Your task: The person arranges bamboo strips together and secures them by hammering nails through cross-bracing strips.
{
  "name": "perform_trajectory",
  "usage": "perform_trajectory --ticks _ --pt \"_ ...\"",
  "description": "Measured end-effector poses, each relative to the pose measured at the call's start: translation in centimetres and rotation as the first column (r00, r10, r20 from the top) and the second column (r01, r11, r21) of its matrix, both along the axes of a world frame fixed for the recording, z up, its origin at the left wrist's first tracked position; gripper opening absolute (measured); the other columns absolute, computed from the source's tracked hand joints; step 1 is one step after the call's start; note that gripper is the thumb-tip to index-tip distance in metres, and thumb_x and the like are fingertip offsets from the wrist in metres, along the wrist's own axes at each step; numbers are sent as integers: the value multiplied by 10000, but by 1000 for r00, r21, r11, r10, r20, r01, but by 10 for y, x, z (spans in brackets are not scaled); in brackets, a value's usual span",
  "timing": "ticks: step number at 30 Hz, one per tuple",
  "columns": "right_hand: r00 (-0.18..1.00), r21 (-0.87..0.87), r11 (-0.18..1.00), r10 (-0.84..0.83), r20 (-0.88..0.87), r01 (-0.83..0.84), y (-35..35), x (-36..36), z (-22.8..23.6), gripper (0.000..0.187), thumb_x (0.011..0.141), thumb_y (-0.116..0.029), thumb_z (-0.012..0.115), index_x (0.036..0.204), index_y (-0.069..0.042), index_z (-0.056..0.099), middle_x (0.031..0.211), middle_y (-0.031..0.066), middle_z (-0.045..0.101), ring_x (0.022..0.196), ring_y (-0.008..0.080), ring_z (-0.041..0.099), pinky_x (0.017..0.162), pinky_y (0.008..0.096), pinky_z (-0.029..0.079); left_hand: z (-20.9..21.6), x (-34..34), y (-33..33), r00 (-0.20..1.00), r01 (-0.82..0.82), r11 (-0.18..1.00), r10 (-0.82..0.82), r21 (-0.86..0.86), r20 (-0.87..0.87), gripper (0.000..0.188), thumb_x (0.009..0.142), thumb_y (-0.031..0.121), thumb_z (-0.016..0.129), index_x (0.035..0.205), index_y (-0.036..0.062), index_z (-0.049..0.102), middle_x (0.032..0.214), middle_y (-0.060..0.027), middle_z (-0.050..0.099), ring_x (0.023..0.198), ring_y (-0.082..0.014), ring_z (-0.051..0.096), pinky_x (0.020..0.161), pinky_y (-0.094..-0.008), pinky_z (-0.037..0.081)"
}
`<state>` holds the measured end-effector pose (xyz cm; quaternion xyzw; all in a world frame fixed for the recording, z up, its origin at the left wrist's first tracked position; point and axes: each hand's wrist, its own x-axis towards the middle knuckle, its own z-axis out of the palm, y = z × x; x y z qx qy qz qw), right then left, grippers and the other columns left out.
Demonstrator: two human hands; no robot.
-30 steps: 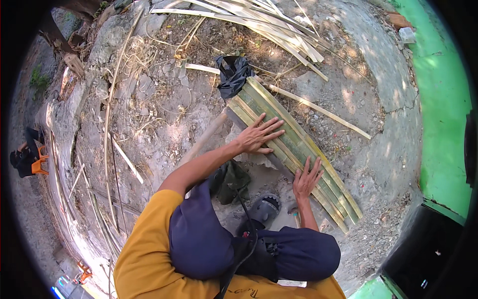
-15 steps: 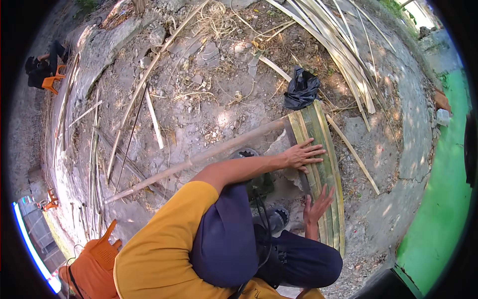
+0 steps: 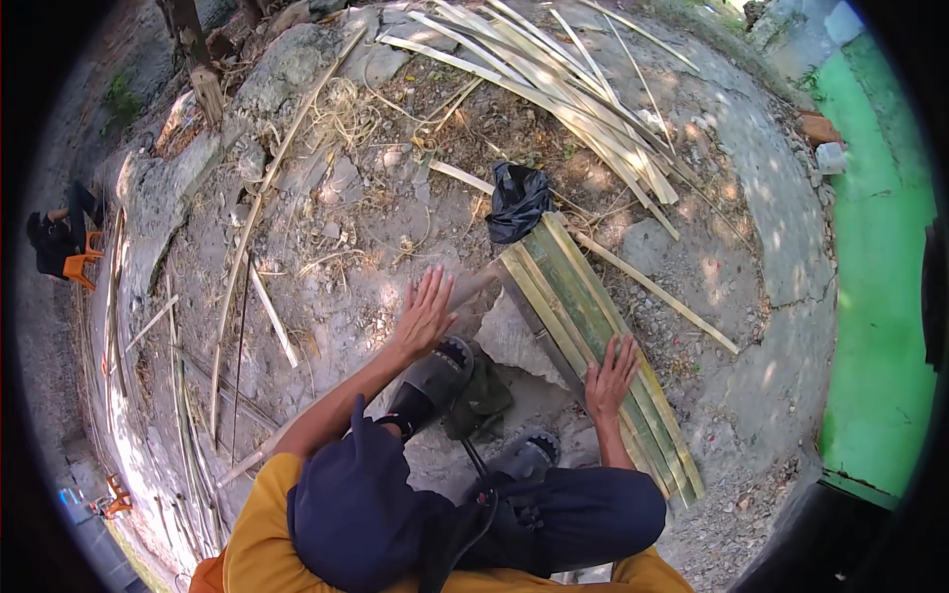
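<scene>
Several flat bamboo slats [image 3: 565,282] lie side by side in front of me, slanting from the middle of the view to the lower right. My right hand [image 3: 611,381] rests flat on them, fingers stretched out. My left hand [image 3: 427,311] is off the slats, open and holding nothing. It hovers over or touches a long pole [image 3: 474,287] on the ground; I cannot tell which. A crumpled black plastic bag [image 3: 519,203] sits at the slats' far end. Between my left hand and the slats lies a grey stone slab [image 3: 519,336].
Loose pale bamboo strips [image 3: 554,89] are heaped at the far right, with a tangle of shavings [image 3: 346,114] farther left. One strip [image 3: 657,292] lies right of the slats. A green surface [image 3: 880,287] runs along the right edge. A person [image 3: 61,232] sits far left.
My left hand has lifted off the slats and moved left, toward the pole. My right hand stays on the slats. The whole view has shifted.
</scene>
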<state>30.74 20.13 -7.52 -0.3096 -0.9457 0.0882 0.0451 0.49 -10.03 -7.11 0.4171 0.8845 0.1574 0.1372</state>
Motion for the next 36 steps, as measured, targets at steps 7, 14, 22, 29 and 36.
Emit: perform_trajectory --ticks 7,14,22,29,36 --pt "991 -78 992 93 -94 -101 25 -29 43 681 979 -266 593 1590 -66 368 1665 202 280 1570 400 206 1259 616 116 9 32 -118 931 -361 920 344 153 125 730 1028 232 568 1644 43 224 1710 -241 164 1587 -420 140 1278 -533 123" --pt "907 91 935 355 -227 -343 175 -243 83 445 858 -95 663 1297 -46 601 1292 178 594 1228 397 568 1040 503 449 17 51 -132 900 -436 875 423 211 106 541 998 91 600 1514 36 446 1527 -208 464 1420 -400 437 1201 -489 328" --pt "964 42 980 197 -177 -192 247 -428 17 593 835 -167 734 1393 -66 561 1294 203 619 1257 409 566 1053 503 471 11 49 -150 844 -535 806 526 252 110 525 897 45 683 1401 61 538 1388 -193 547 1292 -405 522 1101 -506 405" --pt "1000 122 992 14 -13 -12 223 -471 -18 415 909 -134 687 1305 -103 567 1343 173 592 1257 359 545 1038 528 426 24 52 -162 808 -587 783 581 206 91 529 890 24 685 1397 65 539 1379 -190 545 1293 -403 517 1095 -489 412" --pt "1000 180 983 19 24 -23 236 -465 -10 216 969 -134 589 1182 -103 596 1205 157 676 1155 352 633 952 524 470 25 42 -154 827 -561 801 553 208 98 521 891 51 699 1386 88 538 1372 -156 552 1262 -382 534 1078 -482 411"
